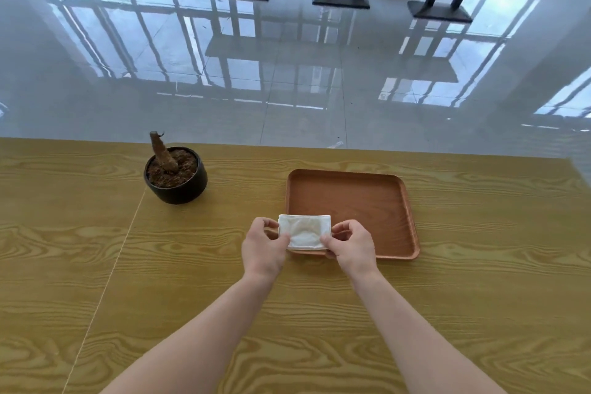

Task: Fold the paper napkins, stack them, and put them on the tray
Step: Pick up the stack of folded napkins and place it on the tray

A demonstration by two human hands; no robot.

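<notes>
Napkins [304,231]: white folded stack, held flat between both hands over the tray's near-left corner; whether it rests on the tray cannot be told.
Left hand [263,248]: fingers pinched closed on the stack's left edge.
Right hand [351,243]: fingers pinched closed on the stack's right edge.
Tray [361,201]: brown, rounded corners, lying flat on the table.
Table [96,265]: yellow wood grain.
Pot [175,174]: black, round, soil and a bare stump, left of the tray, well apart.
Writing: none legible anywhere.
</notes>
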